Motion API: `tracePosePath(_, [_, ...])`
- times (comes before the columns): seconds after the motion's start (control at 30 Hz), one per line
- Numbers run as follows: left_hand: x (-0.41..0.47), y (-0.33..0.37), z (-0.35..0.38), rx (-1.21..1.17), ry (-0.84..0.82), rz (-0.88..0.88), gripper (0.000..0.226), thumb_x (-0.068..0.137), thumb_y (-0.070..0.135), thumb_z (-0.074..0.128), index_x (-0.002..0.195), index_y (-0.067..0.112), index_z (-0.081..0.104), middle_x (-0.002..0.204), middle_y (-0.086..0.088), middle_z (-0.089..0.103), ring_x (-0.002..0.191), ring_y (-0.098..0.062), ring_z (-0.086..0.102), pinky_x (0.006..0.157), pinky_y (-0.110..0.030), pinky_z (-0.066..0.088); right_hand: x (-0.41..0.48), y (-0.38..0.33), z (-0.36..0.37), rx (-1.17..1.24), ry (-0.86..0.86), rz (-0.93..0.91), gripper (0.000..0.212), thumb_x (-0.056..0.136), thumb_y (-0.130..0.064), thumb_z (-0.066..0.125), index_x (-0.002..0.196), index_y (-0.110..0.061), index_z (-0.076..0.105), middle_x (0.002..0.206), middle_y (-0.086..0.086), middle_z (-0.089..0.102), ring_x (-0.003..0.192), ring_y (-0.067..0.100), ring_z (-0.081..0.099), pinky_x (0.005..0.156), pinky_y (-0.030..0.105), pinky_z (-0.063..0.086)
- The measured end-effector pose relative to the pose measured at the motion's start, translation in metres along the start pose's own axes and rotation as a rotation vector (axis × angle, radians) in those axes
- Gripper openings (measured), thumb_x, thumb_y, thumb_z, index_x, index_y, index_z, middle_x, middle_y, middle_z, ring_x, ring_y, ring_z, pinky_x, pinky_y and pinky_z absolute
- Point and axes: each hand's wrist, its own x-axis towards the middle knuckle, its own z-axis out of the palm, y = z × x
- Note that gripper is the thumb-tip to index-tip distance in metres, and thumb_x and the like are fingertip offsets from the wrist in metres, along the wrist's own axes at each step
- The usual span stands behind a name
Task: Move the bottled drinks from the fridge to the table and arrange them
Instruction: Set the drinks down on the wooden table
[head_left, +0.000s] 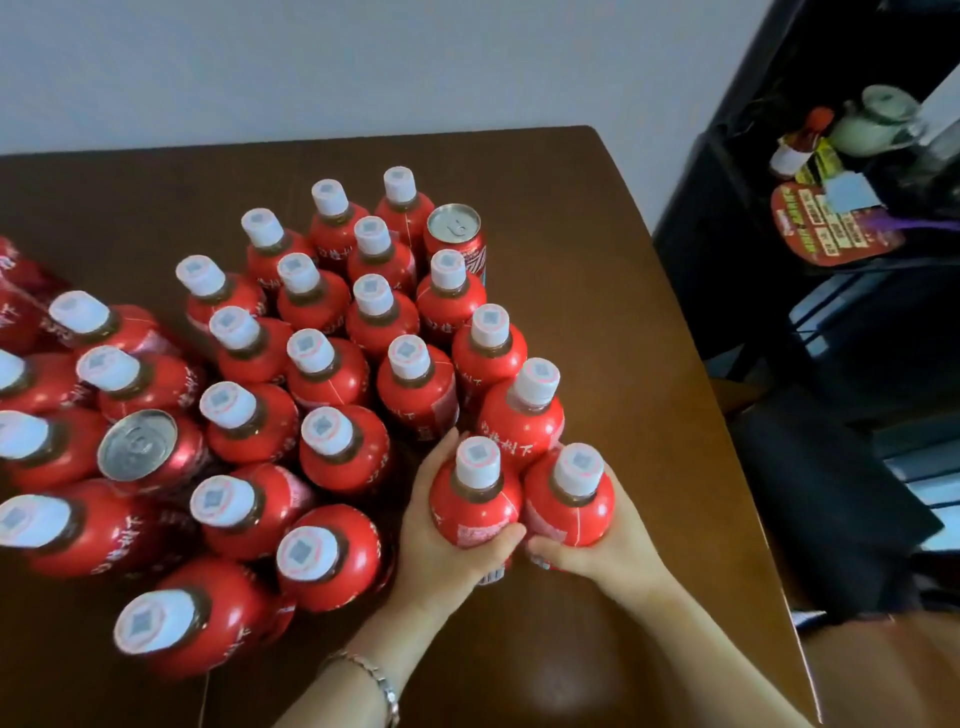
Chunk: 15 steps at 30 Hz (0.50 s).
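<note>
As we lean over the glossy dark-brown wooden table (597, 249), our left hand (441, 525) curls its fingers and thumb round a glossy red, round-shouldered bottle with a white cylindrical cap (475, 499). Our right hand (602, 551) wraps a second, matching bottle (569, 501) the same way. Both stand upright and touch each other toward the table's near right side, and we cannot tell whether they rest on it. A dense crowd of like bottles (322, 364) covers the table's middle and left. Among them stand one red metal can with a silver pull-tab top (454, 226) toward the table's far side and another such can (137, 447) toward its left. A metal-link bracelet (374, 680) circles our left wrist.
</note>
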Motion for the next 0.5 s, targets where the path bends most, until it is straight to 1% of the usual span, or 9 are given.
tracePosePath(0.07, [-0.002, -0.003, 0.002, 0.103, 0.157, 0.030, 0.081, 0.051, 0.038, 0.079, 0.124, 0.025, 0.046, 0.126, 0.003, 0.056, 0.119, -0.011, 0.054, 0.100, -0.023, 0.042, -0.001, 0.002, 0.013, 0.004, 0.092, -0.061, 0.079, 0.041, -0.029, 0.085, 0.111, -0.023, 0.050, 0.104, -0.006, 0.067, 0.096, 0.007, 0.066, 0.078, 0.016, 0.051])
tracePosePath(0.13, [-0.003, -0.006, 0.002, 0.246, 0.276, 0.034, 0.081, 0.053, 0.045, 0.078, 0.124, 0.020, 0.046, 0.126, -0.004, 0.053, 0.120, -0.018, 0.051, 0.104, -0.032, 0.037, -0.001, 0.001, 0.025, -0.008, 0.163, -0.108, 0.073, 0.042, -0.032, 0.084, 0.107, -0.026, 0.051, 0.101, -0.009, 0.066, 0.095, -0.001, 0.065, 0.079, 0.011, 0.048])
tracePosePath(0.2, [-0.007, -0.003, 0.002, 0.311, 0.310, -0.037, 0.081, 0.057, 0.044, 0.080, 0.124, 0.013, 0.046, 0.126, -0.006, 0.051, 0.119, -0.019, 0.049, 0.104, -0.029, 0.034, -0.002, -0.002, 0.034, -0.087, 0.237, -0.125, 0.069, 0.043, -0.041, 0.083, 0.104, -0.030, 0.052, 0.102, -0.009, 0.064, 0.097, -0.003, 0.062, 0.084, 0.012, 0.045])
tracePosePath(0.23, [-0.009, -0.002, 0.001, 0.344, 0.299, -0.099, 0.080, 0.061, 0.045, 0.079, 0.124, 0.008, 0.046, 0.126, -0.008, 0.051, 0.119, -0.019, 0.049, 0.104, -0.025, 0.034, -0.002, 0.001, 0.037, -0.167, 0.284, -0.085, 0.073, 0.042, -0.049, 0.082, 0.107, -0.031, 0.052, 0.107, -0.009, 0.062, 0.104, 0.001, 0.059, 0.089, 0.014, 0.043])
tracePosePath(0.3, [-0.014, 0.004, 0.001, 0.486, 0.207, -0.228, 0.079, 0.071, 0.053, 0.066, 0.125, 0.000, 0.047, 0.125, -0.014, 0.053, 0.120, -0.024, 0.049, 0.103, -0.025, 0.034, -0.008, -0.002, 0.040, -0.404, 0.313, 0.064, 0.090, 0.046, -0.057, 0.081, 0.123, -0.025, 0.048, 0.127, -0.004, 0.050, 0.123, 0.013, 0.044, 0.100, 0.020, 0.033])
tracePosePath(0.33, [-0.017, 0.010, 0.002, 0.587, 0.135, -0.310, 0.075, 0.077, 0.053, 0.061, 0.125, -0.003, 0.047, 0.125, -0.018, 0.053, 0.120, -0.028, 0.048, 0.104, -0.028, 0.034, -0.013, -0.008, 0.039, -0.480, 0.292, 0.183, 0.093, 0.053, -0.053, 0.082, 0.131, -0.021, 0.041, 0.133, -0.001, 0.041, 0.128, 0.018, 0.035, 0.103, 0.024, 0.030])
tracePosePath(0.37, [-0.018, 0.015, 0.003, 0.686, 0.079, -0.412, 0.065, 0.084, 0.045, 0.060, 0.124, -0.004, 0.047, 0.126, -0.021, 0.051, 0.120, -0.032, 0.047, 0.103, -0.031, 0.034, -0.016, -0.012, 0.039, -0.525, 0.254, 0.287, 0.091, 0.062, -0.045, 0.081, 0.136, -0.018, 0.035, 0.137, 0.003, 0.035, 0.131, 0.022, 0.030, 0.105, 0.028, 0.028])
tracePosePath(0.43, [-0.021, 0.033, 0.001, 0.864, -0.048, -0.567, 0.044, 0.091, 0.030, 0.054, 0.121, -0.002, 0.049, 0.125, -0.024, 0.050, 0.119, -0.036, 0.047, 0.101, -0.036, 0.035, -0.028, -0.030, 0.036, -0.565, 0.157, 0.436, 0.082, 0.073, -0.033, 0.076, 0.138, -0.013, 0.030, 0.136, 0.009, 0.033, 0.132, 0.027, 0.030, 0.106, 0.031, 0.029])
tracePosePath(0.5, [-0.024, 0.053, -0.001, 0.984, -0.229, -0.599, 0.035, 0.091, 0.031, 0.048, 0.112, 0.005, 0.057, 0.117, -0.018, 0.058, 0.111, -0.034, 0.055, 0.094, -0.036, 0.042, -0.037, -0.044, 0.030, -0.634, 0.053, 0.530, 0.069, 0.079, -0.031, 0.068, 0.135, -0.011, 0.033, 0.134, 0.012, 0.039, 0.130, 0.030, 0.035, 0.106, 0.033, 0.032])
